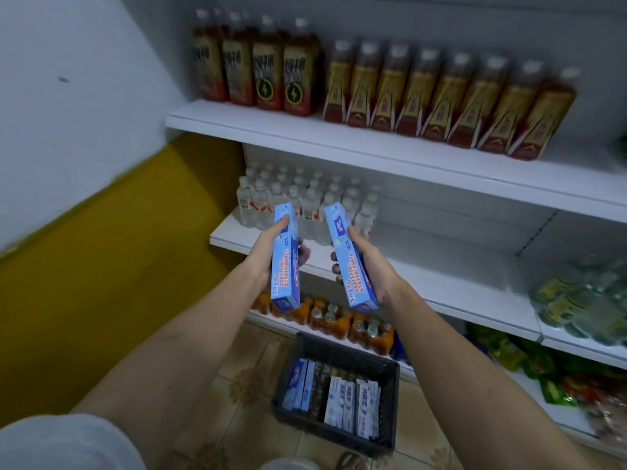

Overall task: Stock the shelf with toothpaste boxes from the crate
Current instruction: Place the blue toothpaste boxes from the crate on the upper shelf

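My left hand (pixel 266 256) grips a light blue toothpaste box (pixel 285 259) held upright, thumb on its face. My right hand (pixel 371 266) grips a second blue toothpaste box (pixel 349 259), tilted with its top leaning left. Both boxes hover in front of the middle white shelf (pixel 451 276), whose right part is bare. Below them on the tiled floor stands a dark plastic crate (pixel 339 351) holding several more toothpaste boxes (pixel 351 407), blue ones on its left and white ones in the middle.
Several small water bottles (pixel 305 198) fill the middle shelf's left end. Brown drink bottles (pixel 424 96) line the shelf above. Orange-capped bottles (pixel 336 320) sit on the lowest shelf, green packs (pixel 583 300) at right. A white and yellow wall (pixel 101 198) stands at left.
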### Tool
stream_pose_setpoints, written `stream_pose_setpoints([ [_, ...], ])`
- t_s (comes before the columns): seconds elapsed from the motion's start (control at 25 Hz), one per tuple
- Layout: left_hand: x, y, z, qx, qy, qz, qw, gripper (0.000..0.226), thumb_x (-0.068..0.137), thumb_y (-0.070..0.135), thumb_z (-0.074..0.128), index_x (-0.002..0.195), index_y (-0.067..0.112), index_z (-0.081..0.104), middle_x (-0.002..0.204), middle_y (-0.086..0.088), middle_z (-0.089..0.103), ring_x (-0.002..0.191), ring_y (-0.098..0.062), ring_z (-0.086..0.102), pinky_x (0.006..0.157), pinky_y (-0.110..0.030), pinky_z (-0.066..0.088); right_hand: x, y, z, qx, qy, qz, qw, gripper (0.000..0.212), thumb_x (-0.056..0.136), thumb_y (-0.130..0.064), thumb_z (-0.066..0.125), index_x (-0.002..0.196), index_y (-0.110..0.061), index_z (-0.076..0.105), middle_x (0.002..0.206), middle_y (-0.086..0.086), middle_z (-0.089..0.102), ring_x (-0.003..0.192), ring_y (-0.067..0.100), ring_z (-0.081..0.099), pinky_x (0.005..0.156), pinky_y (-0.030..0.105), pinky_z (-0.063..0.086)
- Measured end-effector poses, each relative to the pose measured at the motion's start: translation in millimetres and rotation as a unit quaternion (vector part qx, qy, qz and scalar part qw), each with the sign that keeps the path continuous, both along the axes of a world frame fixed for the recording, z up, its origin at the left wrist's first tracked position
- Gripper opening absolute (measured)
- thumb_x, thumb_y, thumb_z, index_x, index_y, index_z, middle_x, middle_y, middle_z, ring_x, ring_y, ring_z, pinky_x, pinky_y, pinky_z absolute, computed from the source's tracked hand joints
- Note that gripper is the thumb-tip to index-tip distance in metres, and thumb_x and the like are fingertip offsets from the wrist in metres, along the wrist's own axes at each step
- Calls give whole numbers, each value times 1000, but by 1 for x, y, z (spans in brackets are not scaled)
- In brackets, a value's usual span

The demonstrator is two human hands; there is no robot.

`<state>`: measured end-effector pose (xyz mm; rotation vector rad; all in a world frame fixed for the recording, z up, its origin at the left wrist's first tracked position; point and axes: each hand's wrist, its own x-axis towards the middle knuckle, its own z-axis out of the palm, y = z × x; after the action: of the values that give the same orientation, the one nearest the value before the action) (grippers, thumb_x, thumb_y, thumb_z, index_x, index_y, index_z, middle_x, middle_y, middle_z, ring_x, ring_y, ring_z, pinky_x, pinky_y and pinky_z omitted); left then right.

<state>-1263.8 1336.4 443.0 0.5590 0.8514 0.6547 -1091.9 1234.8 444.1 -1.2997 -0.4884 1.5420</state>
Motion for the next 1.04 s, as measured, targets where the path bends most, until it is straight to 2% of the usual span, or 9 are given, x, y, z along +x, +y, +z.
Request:
stream_pose_setpoints([
  [0.08, -27, -9, 6, 26, 15, -7, 1000, 46, 88, 46, 65, 109, 6, 62, 75, -12, 59, 66, -21, 60, 59, -35, 59, -23, -8, 2, 8, 19, -16, 1000, 48, 93, -53, 53, 103, -8, 69, 76, 5, 66, 62, 16, 63, 57, 24, 53],
  [0.2, -62, -21, 13, 68, 44, -35, 996, 48, 92, 54, 55, 114, 11, 63, 77, -9, 64, 69, -21, 64, 58, -31, 58, -56, -17, 3, 32, 54, -6, 998, 48, 98, -44, 45, 120, -7, 67, 80, 5, 62, 64, 16, 55, 59, 25, 46],
  [0.4, -98, -31, 30, 114, 45, -45, 991, 48, 96, 53, 47, 113, 11, 64, 87, -8, 71, 68, -20, 64, 59, -28, 54, -105, -20, 24, 29, 63, 3, 998, 52, 91, -58, 52, 113, -11, 57, 77, 8, 62, 55, 19, 57, 47, 26, 49],
  [0.52, -111, -24, 51, 140, 54, -60, 987, 55, 91, 57, 54, 115, 8, 63, 83, -8, 71, 63, -19, 64, 59, -28, 54, -121, -12, 49, 60, 54, -7, 997, 52, 90, -49, 59, 122, -8, 57, 84, 10, 63, 64, 21, 61, 56, 32, 54],
  [0.64, -117, -4, 83, 158, 79, -70, 982, 58, 86, 55, 62, 114, 5, 62, 81, -9, 67, 63, -19, 64, 62, -28, 55, -129, 2, 76, 112, 75, 19, 991, 44, 96, -44, 50, 123, -11, 60, 94, 11, 61, 75, 22, 60, 71, 39, 53],
  [0.76, -115, 21, 118, 186, 67, -60, 978, 52, 86, 55, 62, 106, 7, 64, 90, -11, 67, 72, -21, 65, 68, -32, 53, -132, 21, 107, 140, 73, 38, 987, 47, 97, -48, 45, 118, -10, 62, 97, 11, 63, 74, 20, 57, 69, 35, 47],
  [0.88, -105, 40, 153, 205, 70, -58, 975, 51, 87, 55, 60, 107, 8, 63, 88, -10, 69, 73, -22, 66, 68, -32, 54, -133, 37, 141, 156, 72, 39, 984, 50, 92, -53, 53, 110, -7, 62, 83, 8, 65, 63, 17, 59, 62, 30, 48],
  [0.96, -97, 52, 171, 220, 74, -47, 972, 50, 91, 55, 54, 103, 7, 64, 81, -10, 70, 65, -20, 67, 62, -30, 55, -127, 48, 163, 157, 18, 20, 987, 36, 94, -46, 55, 99, -10, 61, 70, 4, 64, 55, 15, 60, 55, 28, 50],
  [1.04, -89, 64, 184, 231, 85, -37, 969, 50, 94, 55, 49, 98, 7, 64, 72, -9, 70, 58, -18, 67, 59, -29, 54, -114, 66, 181, 169, -137, -2, 976, 31, 93, -39, 60, 110, -13, 53, 81, 4, 64, 65, 16, 62, 60, 30, 52],
])
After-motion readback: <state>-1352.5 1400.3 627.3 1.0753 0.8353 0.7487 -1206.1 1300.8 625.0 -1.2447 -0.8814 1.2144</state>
